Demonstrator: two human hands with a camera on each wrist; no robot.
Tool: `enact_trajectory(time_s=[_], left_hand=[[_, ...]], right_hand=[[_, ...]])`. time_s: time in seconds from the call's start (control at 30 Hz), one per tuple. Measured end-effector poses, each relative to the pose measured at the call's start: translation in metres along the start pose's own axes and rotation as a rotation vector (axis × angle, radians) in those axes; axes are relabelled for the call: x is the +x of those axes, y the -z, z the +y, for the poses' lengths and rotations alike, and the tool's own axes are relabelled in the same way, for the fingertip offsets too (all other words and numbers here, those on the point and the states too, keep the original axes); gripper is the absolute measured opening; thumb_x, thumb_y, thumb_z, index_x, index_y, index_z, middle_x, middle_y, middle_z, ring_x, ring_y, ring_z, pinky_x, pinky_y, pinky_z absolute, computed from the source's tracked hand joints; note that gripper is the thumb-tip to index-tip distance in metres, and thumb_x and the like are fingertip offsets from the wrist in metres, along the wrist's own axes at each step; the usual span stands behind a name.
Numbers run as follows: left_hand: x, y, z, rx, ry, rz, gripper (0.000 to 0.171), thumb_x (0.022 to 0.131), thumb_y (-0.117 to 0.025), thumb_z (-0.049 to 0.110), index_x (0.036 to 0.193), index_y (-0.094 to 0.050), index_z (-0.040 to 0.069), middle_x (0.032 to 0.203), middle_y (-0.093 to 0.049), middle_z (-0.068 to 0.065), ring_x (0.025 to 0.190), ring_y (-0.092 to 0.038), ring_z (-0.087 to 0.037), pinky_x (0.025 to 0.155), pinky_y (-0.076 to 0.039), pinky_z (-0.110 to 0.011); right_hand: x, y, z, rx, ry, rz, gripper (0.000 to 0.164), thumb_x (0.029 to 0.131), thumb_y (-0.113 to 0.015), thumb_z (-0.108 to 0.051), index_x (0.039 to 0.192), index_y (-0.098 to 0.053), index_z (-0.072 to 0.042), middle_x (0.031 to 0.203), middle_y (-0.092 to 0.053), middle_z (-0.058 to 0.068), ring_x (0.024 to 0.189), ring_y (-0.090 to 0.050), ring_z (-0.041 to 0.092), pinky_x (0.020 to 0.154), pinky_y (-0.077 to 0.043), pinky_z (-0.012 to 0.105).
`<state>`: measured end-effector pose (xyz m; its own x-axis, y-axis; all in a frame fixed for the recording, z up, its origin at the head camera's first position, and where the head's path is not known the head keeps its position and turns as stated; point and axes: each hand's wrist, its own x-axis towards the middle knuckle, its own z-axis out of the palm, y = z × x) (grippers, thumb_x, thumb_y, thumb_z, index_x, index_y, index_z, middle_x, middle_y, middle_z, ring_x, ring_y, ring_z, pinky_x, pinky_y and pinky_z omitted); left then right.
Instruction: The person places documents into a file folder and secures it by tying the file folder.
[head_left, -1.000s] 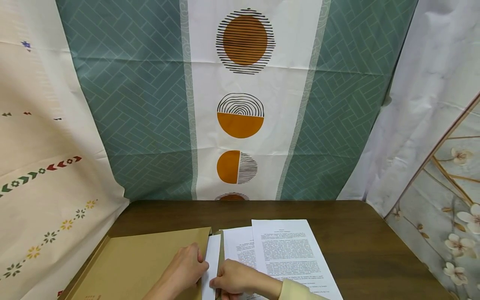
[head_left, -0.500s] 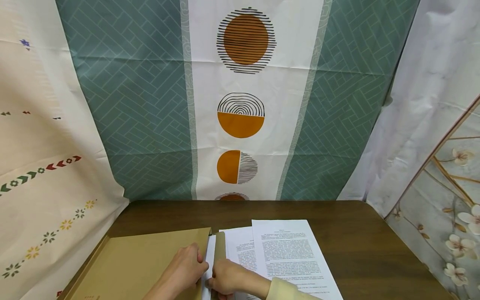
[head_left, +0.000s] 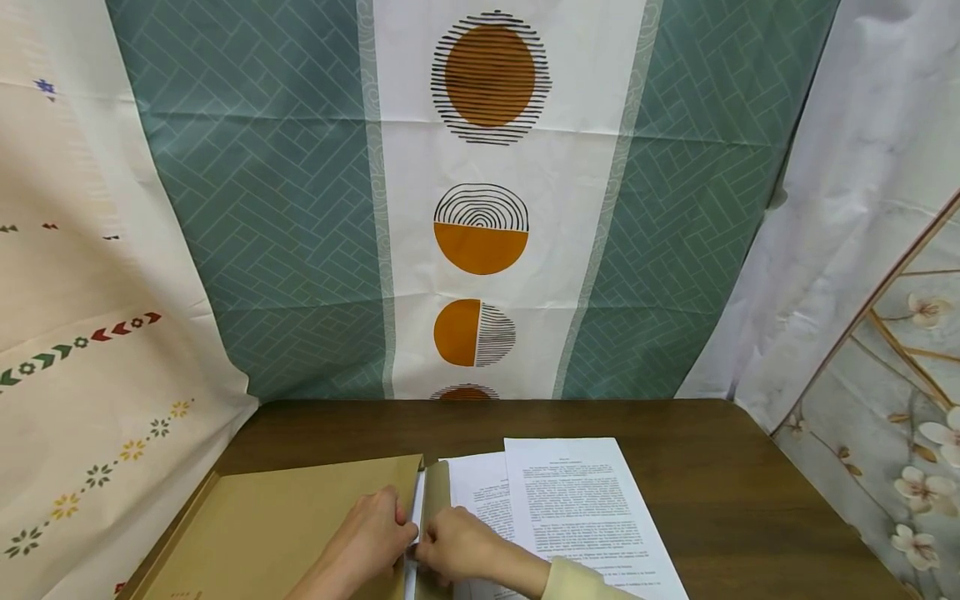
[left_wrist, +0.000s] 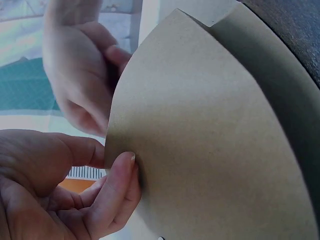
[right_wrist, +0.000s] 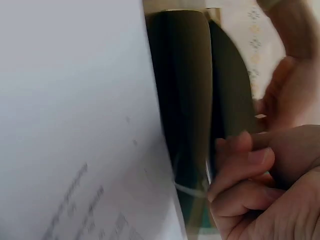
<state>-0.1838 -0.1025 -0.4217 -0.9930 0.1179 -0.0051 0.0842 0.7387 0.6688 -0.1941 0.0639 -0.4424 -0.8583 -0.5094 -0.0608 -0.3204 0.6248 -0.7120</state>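
A brown kraft cardboard file folder [head_left: 277, 525] lies on the left of the table. With thumb and fingers my left hand [head_left: 372, 527] pinches the edge of its cover, which bows upward in the left wrist view [left_wrist: 200, 125]. My right hand [head_left: 459, 542] is beside it, fingers curled at the narrow side flap [head_left: 437, 492] of the folder. Between cover and flap shows a thin strip of white paper [head_left: 417, 496]. In the right wrist view the fingers [right_wrist: 245, 170] of the right hand are bent at the flap's edge; the hand partly hides the flap in the head view.
Two printed paper sheets lie right of the folder; the nearer sheet [head_left: 585, 517] overlaps the other sheet [head_left: 480, 492]. They rest on a dark brown wooden table [head_left: 720, 500]. Patterned curtains [head_left: 480, 167] hang behind the table and along both sides.
The side flap has turned leftward over the white paper, narrowing the strip that shows. My right hand has moved slightly left with it. The left hand stays at the cover's edge.
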Motion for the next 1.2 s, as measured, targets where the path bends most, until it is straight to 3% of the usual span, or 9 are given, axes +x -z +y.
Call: enact_trajectory(time_s=[0.1,0.23,0.33,0.47,0.6,0.8,0.93,1.03,1.2], left_hand=[[0.000,-0.001,-0.001,0.003,-0.012,0.015,0.017,0.082,-0.070,0.005,0.080,-0.052,0.006,0.065,-0.054,-0.006,0.042,-0.057,-0.015,0.047,-0.041,-0.029],[0.000,-0.002,0.001,0.020,0.014,0.023,0.019,0.083,-0.071,0.005,0.079,-0.053,0.007,0.064,-0.053,-0.006,0.042,-0.058,-0.015,0.048,-0.042,-0.029],[0.000,-0.002,0.002,0.022,0.020,0.027,0.019,0.084,-0.071,0.006,0.079,-0.053,0.007,0.065,-0.053,-0.006,0.042,-0.058,-0.015,0.048,-0.042,-0.030],[0.000,-0.001,0.002,0.017,0.013,0.037,0.018,0.083,-0.069,0.005,0.079,-0.052,0.007,0.066,-0.052,-0.007,0.041,-0.058,-0.016,0.050,-0.042,-0.031],[0.000,-0.001,0.001,0.010,0.001,0.043,0.018,0.083,-0.070,0.005,0.079,-0.052,0.007,0.067,-0.052,-0.007,0.041,-0.058,-0.015,0.050,-0.043,-0.031],[0.000,-0.002,0.000,0.010,-0.008,0.048,0.019,0.083,-0.070,0.005,0.078,-0.052,0.007,0.066,-0.052,-0.006,0.040,-0.057,-0.015,0.050,-0.042,-0.031],[0.000,-0.002,0.000,0.015,-0.002,0.048,0.020,0.083,-0.070,0.005,0.078,-0.051,0.007,0.066,-0.052,-0.006,0.040,-0.057,-0.015,0.050,-0.041,-0.031],[-0.001,-0.001,0.001,0.015,0.001,0.045,0.019,0.083,-0.070,0.005,0.078,-0.051,0.007,0.066,-0.052,-0.006,0.041,-0.057,-0.016,0.049,-0.041,-0.031],[-0.001,-0.002,0.001,0.009,-0.005,0.042,0.019,0.084,-0.070,0.005,0.078,-0.052,0.007,0.067,-0.052,-0.006,0.042,-0.058,-0.016,0.050,-0.041,-0.031]], right_hand=[[-0.004,0.015,0.006,0.115,0.047,0.033,0.038,0.095,-0.068,-0.017,0.058,-0.060,-0.009,0.042,-0.048,-0.010,0.036,-0.041,-0.001,0.037,-0.024,0.014],[-0.009,0.042,0.019,0.260,0.065,0.036,0.039,0.099,-0.067,-0.024,0.068,-0.063,0.000,0.049,-0.049,-0.006,0.043,-0.039,0.004,0.043,-0.028,0.019],[-0.012,0.064,0.037,0.279,0.065,0.019,0.036,0.100,-0.067,-0.024,0.078,-0.066,0.004,0.059,-0.057,-0.002,0.049,-0.044,0.007,0.046,-0.034,0.021],[-0.012,0.092,0.073,0.200,0.084,0.040,0.019,0.098,-0.069,-0.017,0.088,-0.071,-0.001,0.078,-0.066,0.002,0.064,-0.051,0.009,0.057,-0.042,0.022],[-0.013,0.118,0.110,0.122,0.089,0.098,0.008,0.096,-0.071,-0.013,0.097,-0.072,-0.005,0.088,-0.066,0.000,0.079,-0.055,0.014,0.068,-0.045,0.024],[-0.021,0.152,0.144,-0.040,0.089,0.178,0.021,0.093,-0.075,-0.014,0.109,-0.071,-0.001,0.102,-0.067,0.003,0.097,-0.057,0.027,0.080,-0.049,0.033],[-0.027,0.167,0.156,-0.165,0.074,0.210,0.032,0.091,-0.078,-0.017,0.119,-0.069,-0.002,0.121,-0.067,0.009,0.116,-0.057,0.038,0.096,-0.049,0.053],[-0.030,0.174,0.162,-0.214,0.050,0.229,0.040,0.089,-0.080,-0.019,0.123,-0.068,-0.001,0.129,-0.065,0.015,0.122,-0.055,0.042,0.100,-0.046,0.063],[-0.031,0.181,0.173,-0.285,0.004,0.248,0.054,0.086,-0.084,-0.023,0.130,-0.064,0.001,0.135,-0.062,0.019,0.127,-0.054,0.043,0.104,-0.043,0.062]])
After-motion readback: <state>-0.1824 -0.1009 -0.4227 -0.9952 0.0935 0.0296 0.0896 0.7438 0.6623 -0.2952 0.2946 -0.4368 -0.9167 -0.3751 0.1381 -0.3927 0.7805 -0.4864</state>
